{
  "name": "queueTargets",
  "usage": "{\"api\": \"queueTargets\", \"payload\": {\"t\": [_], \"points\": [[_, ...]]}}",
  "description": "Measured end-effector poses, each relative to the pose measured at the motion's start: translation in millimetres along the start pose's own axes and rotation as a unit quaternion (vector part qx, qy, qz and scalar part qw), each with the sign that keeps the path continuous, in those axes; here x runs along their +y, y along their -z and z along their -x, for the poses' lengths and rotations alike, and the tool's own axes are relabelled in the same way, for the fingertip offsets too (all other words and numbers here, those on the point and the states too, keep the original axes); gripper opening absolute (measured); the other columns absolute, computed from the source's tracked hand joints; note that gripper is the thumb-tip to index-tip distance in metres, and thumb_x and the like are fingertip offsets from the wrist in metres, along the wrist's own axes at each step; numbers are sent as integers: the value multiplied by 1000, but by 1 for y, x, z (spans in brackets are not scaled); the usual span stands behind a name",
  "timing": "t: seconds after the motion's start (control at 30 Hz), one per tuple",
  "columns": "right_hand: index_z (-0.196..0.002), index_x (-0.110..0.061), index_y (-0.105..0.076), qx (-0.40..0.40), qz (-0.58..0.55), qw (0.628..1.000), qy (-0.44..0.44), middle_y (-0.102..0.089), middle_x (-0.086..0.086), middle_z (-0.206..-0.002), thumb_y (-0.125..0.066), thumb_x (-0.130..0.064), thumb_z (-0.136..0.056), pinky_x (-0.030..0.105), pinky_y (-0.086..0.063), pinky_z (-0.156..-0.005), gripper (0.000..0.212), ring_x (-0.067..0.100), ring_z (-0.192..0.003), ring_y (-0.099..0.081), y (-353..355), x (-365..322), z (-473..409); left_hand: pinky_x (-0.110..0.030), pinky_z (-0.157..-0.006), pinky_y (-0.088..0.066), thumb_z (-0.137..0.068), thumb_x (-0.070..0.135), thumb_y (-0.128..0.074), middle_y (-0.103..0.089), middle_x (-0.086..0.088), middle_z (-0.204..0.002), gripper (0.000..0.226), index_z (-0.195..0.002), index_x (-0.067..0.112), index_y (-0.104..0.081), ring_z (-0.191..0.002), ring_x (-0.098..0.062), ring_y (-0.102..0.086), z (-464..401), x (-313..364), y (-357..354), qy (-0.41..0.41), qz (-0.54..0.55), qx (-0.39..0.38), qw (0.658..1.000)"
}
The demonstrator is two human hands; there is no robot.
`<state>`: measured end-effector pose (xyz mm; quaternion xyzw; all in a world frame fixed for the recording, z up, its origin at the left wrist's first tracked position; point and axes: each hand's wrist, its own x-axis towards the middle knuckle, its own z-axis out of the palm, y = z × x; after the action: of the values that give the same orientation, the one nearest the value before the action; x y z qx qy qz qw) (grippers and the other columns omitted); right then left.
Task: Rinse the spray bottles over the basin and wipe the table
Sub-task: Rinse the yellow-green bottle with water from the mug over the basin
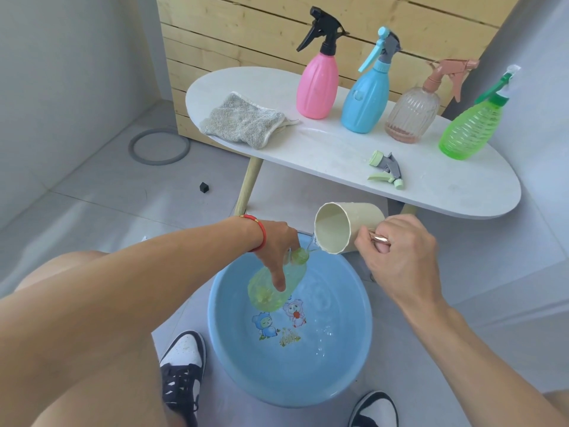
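Note:
My left hand [278, 246] grips a pale green bottle [271, 286] without its spray head, tilted over the blue basin [246, 362] on the floor. My right hand [400, 251] holds a cream cup [341, 226] by its metal handle, tipped so water runs from its rim onto the bottle's neck. The basin holds water. On the white table [323, 149] stand a pink spray bottle [317, 84], a blue one [366, 100], a clear ribbed one [411, 114] and a bright green one [471, 127]. A loose green spray head [386, 169] lies near the table's front edge.
A grey cloth [243, 121] lies on the table's left end. A wooden slatted panel [240, 32] stands behind the table. A grey ring [158, 146] and a small black block [204, 187] lie on the tiled floor. My shoes [181, 365] flank the basin.

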<state>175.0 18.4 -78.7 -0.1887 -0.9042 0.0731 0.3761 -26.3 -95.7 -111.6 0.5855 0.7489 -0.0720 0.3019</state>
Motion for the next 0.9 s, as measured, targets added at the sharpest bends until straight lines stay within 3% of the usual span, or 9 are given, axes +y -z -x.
{"api": "queueTargets", "payload": {"t": [0.2,0.3,0.47,0.77,0.9], "points": [[-56,-17,-38,23,23,999,40,-48,0,-55,-67,-13,-85,28,-36,-60,41,28,-71,-55,0,4,-1,-29,-62,-47,-63,58,-91,-56,11,-76,50,-71,36,-46,-66,-6,-52,-2,-1,-2,4,2,-16,1000],[-54,-11,-45,35,32,998,50,-52,3,-56,-68,-12,-86,27,-37,-61,39,29,-72,-57,-1,6,-1,-32,-70,-57,-60,63,-89,-72,3,-86,50,-74,35,-50,-77,-16,-66,-3,0,-2,12,-8,-29,999],[-55,-9,-48,49,37,996,71,-53,5,-57,-65,-12,-88,30,-42,-63,37,31,-72,-57,0,6,-3,-37,-79,-61,-57,67,-88,-76,1,-89,53,-85,30,-62,-83,-19,-72,-8,-1,-4,20,-5,-44,999],[-56,-10,-45,63,53,988,133,-49,4,-57,-67,-6,-89,31,-45,-65,40,32,-74,-59,0,7,-3,-37,-78,-61,-58,64,-88,-75,1,-93,62,-101,24,-67,-86,-20,-71,-11,1,-2,20,1,-39,999],[-55,-9,-44,74,57,981,169,-48,4,-57,-68,-1,-87,36,-50,-61,41,33,-72,-60,0,5,-5,-33,-69,-58,-59,63,-89,-75,0,-94,65,-103,20,-70,-85,-18,-70,-11,4,-1,19,13,-26,999]]}}
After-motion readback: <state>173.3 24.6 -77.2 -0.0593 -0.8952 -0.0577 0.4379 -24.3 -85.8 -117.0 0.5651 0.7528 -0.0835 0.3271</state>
